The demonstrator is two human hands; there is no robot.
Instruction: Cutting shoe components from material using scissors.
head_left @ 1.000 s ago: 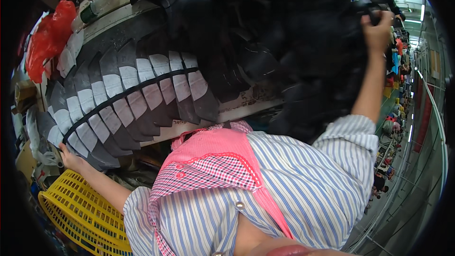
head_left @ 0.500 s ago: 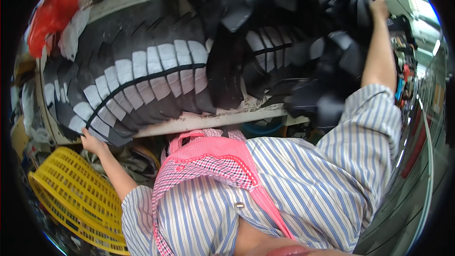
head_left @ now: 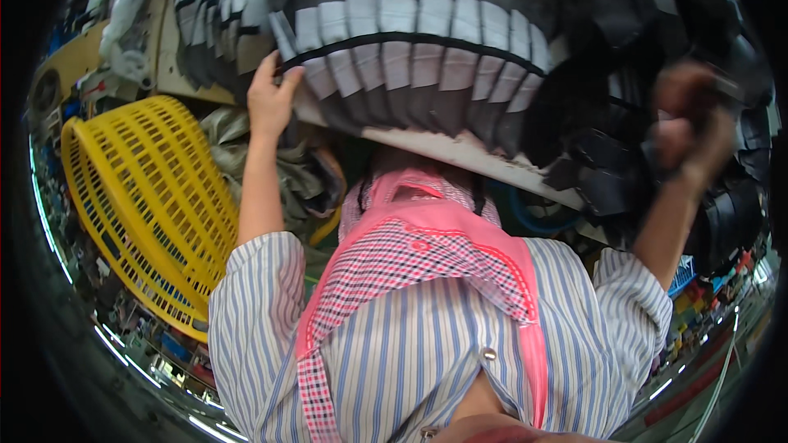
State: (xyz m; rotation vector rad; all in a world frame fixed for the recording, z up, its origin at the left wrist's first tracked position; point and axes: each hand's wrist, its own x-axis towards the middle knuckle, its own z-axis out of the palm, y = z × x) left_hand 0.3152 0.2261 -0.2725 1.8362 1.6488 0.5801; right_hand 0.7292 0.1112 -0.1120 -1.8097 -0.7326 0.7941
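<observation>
An overlapping row of dark grey fabric pieces with white patches [head_left: 396, 15] curves across the worktop, joined by a narrow black strip [head_left: 410, 38]. At the left end of that row is my left hand [head_left: 272, 102], thumb and fingers closed around the strip's end. My right hand [head_left: 694, 127] is raised over the dark pieces at the right and smeared by motion. A dark shape with a pale glint shows by its fingers; I cannot make out what it is. Another bunch of white-patched dark pieces [head_left: 217, 20] lies left of my left hand.
A yellow slotted plastic basket [head_left: 152, 205] stands tilted at the left. Crumpled greyish cloth [head_left: 234, 143] is beside it, under the worktop's pale front edge [head_left: 460, 148]. A blue round rim [head_left: 538, 212] shows beneath the edge. More dark pieces [head_left: 603, 160] pile up at the right.
The view has swung left, so the row and basket appear further right. My right hand has come down and nearer from the far right pile. My left hand stays at the strip's end.
</observation>
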